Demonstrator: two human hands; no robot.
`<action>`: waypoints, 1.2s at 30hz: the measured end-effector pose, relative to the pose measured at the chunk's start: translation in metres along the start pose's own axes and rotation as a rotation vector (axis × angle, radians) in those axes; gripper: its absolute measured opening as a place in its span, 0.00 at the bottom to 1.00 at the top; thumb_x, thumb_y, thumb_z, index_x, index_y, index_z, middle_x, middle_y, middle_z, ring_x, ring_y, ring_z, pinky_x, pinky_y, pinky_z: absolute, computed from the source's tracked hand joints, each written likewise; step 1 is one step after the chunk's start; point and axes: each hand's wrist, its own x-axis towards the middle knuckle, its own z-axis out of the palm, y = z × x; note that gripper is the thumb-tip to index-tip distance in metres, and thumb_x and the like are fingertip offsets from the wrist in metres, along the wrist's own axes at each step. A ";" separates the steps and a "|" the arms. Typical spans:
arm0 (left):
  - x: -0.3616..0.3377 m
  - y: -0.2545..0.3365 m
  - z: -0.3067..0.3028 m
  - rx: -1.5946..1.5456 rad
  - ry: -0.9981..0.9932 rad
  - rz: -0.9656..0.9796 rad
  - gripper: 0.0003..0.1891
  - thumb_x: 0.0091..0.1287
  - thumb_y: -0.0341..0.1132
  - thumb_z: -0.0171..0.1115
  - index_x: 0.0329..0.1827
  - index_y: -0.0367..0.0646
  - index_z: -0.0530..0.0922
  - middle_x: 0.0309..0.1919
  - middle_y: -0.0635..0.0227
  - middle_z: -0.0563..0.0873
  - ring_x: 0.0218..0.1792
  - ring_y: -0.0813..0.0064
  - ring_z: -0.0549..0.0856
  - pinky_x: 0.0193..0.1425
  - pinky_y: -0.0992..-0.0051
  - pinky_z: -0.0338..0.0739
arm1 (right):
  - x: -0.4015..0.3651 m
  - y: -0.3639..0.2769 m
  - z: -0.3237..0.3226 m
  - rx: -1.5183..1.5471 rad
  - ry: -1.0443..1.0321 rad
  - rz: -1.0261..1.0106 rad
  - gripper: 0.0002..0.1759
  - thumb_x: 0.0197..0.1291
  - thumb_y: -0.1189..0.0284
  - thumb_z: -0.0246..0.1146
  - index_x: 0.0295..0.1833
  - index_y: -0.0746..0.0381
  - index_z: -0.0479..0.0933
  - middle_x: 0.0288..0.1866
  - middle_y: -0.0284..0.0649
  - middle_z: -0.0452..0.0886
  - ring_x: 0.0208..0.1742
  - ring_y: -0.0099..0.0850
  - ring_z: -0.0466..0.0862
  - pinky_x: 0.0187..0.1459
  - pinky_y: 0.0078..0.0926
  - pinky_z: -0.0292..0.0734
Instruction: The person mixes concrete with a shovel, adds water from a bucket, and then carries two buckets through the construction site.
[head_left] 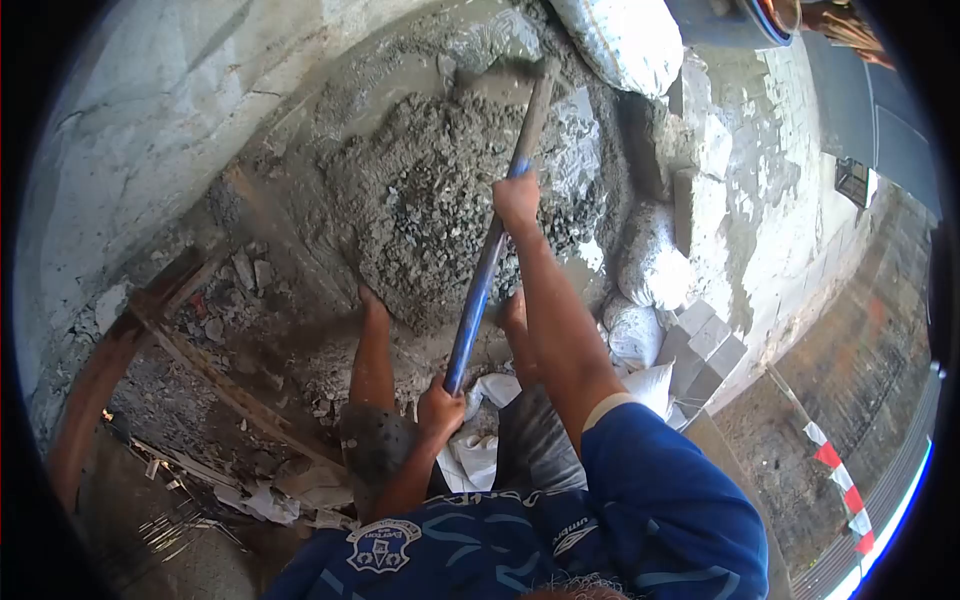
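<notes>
My right hand (pixel 517 203) was stretched forward, my left hand (pixel 440 408) closer; both gripped the blue-handled tool (pixel 480 285), its shaft pointing away from me (slightly rightward).

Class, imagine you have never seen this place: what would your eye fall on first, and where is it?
Probably the heap of wet, grey, gravelly mix filling the upper middle. Across it slants a long tool's blue handle, gripped by the right hand higher up and the left hand near its lower end. Then a bulging white sack at the top and red-and-white tape at lower right.
</notes>
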 end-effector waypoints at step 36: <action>-0.050 0.007 -0.303 0.269 0.196 -0.301 0.25 0.60 0.36 0.73 0.59 0.38 0.79 0.45 0.45 0.89 0.51 0.42 0.87 0.56 0.53 0.80 | -0.077 -0.178 0.258 0.540 -0.244 0.121 0.08 0.52 0.74 0.63 0.28 0.70 0.77 0.22 0.45 0.80 0.21 0.40 0.83 0.24 0.40 0.77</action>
